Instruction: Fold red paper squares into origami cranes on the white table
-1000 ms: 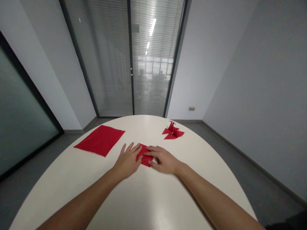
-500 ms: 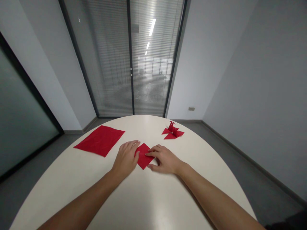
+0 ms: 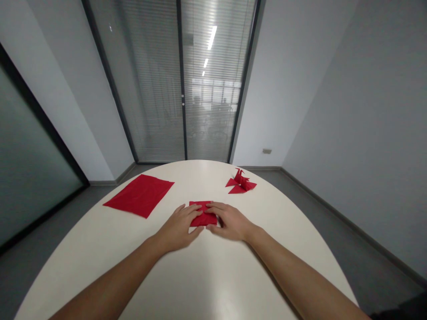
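A small folded square of red paper (image 3: pixel 203 219) lies on the table in front of me, its edges now roughly level with my view. My left hand (image 3: pixel 180 226) rests over its left side, fingers stretched across the top and thumb out at the near edge. From the right, my right hand (image 3: pixel 230 222) lays its fingertips on the paper's upper right part, with the thumb by the near right corner. Both hands are open, and their fingers cover parts of the paper.
The round white table (image 3: pixel 200 275) carries a larger red paper sheet (image 3: pixel 140 195) at the left. Folded red paper cranes (image 3: pixel 242 182) sit near the far right edge. Beyond stand a glass partition with blinds (image 3: pixel 207 124) and grey walls.
The folded paper has turned from a diamond to a square lie. My left hand has shifted slightly right, its fingers now over the paper; my right hand has hardly moved.
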Motion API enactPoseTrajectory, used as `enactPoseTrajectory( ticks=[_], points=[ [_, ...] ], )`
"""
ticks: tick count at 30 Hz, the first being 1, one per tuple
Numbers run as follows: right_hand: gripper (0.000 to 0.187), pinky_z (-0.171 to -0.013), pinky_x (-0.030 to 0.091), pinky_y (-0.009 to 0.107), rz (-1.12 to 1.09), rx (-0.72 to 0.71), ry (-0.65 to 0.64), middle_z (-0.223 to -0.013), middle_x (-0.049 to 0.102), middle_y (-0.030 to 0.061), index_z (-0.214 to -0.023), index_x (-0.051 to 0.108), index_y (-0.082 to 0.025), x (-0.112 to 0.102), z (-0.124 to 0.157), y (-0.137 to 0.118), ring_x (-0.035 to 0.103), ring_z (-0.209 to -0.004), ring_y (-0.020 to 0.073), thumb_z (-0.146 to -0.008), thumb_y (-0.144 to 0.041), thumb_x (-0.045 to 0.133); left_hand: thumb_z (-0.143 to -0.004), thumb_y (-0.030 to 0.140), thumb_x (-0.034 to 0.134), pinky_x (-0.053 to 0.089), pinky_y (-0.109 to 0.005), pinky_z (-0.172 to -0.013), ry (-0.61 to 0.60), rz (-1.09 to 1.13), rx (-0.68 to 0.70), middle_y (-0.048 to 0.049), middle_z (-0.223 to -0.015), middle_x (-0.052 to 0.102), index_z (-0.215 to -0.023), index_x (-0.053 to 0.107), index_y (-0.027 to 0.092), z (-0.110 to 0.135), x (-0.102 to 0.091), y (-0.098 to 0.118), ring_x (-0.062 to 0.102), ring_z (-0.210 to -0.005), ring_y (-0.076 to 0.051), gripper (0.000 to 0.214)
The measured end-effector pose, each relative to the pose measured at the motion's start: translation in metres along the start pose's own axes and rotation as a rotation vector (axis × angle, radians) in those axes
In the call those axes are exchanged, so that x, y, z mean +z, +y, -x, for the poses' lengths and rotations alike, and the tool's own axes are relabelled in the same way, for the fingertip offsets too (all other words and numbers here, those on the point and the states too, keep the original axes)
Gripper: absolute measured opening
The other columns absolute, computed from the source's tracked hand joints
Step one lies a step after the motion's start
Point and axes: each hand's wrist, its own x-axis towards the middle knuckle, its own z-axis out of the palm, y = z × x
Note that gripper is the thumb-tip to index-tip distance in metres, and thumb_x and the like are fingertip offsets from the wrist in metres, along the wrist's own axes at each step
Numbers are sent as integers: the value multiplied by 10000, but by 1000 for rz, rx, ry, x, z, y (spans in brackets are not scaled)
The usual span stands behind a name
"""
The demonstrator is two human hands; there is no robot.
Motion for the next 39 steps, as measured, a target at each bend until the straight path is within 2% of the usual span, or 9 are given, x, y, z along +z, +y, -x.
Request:
enactPoseTrajectory(
  ticks=[3, 7, 12, 17, 21, 27, 33, 36, 39],
  points=[
    [434, -979, 479, 401, 28, 15, 14, -1272, 654, 122, -1254, 626, -177, -1, 0, -1, 614, -1129, 271, -865, -367, 651, -948, 324, 540, 324, -516, -1157, 29, 14, 19, -93, -1393, 597, -1255, 617, 216, 0, -1, 0, 513, -1311, -257, 335],
    [390, -931, 481, 407, 102, 70, 0, -1129, 697, 125, -1146, 674, -163, -3, 0, -3, 621, -1035, 273, -852, -419, 671, -916, 256, 574, 449, -444, -1028, 100, -4, 44, -80, -1204, 685, -1105, 679, 208, -2, -1, 3, 602, -1131, -243, 222],
    [366, -888, 467, 393, 149, 106, 4, -1032, 694, 108, -1079, 685, -164, -2, 3, 0, 606, -966, 254, -846, -446, 687, -922, 204, 550, 473, -397, -933, 120, -12, 43, -57, -1033, 725, -1007, 680, 204, -4, -1, 7, 640, -985, -218, 156],
    [210, -847, 459, 361, 144, 126, 19, -969, 692, 89, -1039, 675, -163, 1, 1, 4, 599, -916, 229, -902, -316, 630, -949, 200, 489, 485, -372, -829, 118, -80, -19, -50, -904, 726, -924, 681, 204, -5, -5, 7, 646, -869, -217, 193],
    [170, -792, 457, 343, 123, 170, 46, -905, 696, 80, -1000, 674, -163, 3, 0, 6, 592, -854, 213, -966, -250, 533, -965, 227, 473, 500, -372, -836, 134, -103, -87, -58, -971, 739, -1013, 677, 206, -3, -5, 5, 663, -903, -228, 210],
    [206, -832, 460, 351, 64, 215, 71, -1005, 721, 79, -1115, 660, -190, 7, 2, 13, 623, -904, 216, -982, -251, 515, -958, 216, 464, 514, -356, -836, 164, -63, -145, -63, -1009, 741, -1150, 626, 210, -5, 2, 1, 681, -902, -219, 251],
    [317, -811, 469, 346, 57, 300, 86, -920, 692, 72, -1274, 577, -213, 12, 3, 15, 624, -854, 215, -964, -272, 546, -941, 201, 486, 519, -318, -770, 172, 9, -200, -35, -970, 732, -1283, 530, 233, -6, 5, 1, 686, -875, -205, 346],
    [386, -831, 483, 355, 24, 295, 95, -932, 690, 70, -1339, 520, -216, 12, 3, 16, 627, -878, 219, -955, -242, 552, -936, 194, 484, 531, -315, -799, 187, 35, -196, -38, -1050, 726, -1306, 513, 240, -6, 5, 1, 692, -884, -194, 374],
    [453, -885, 497, 378, -9, 254, 123, -1064, 683, 85, -1385, 479, -228, 11, 3, 16, 630, -958, 223, -940, -180, 545, -928, 178, 475, 546, -316, -829, 208, 43, -172, -52, -1204, 676, -1337, 493, 246, -6, 5, 1, 690, -901, -182, 415]
  ],
)
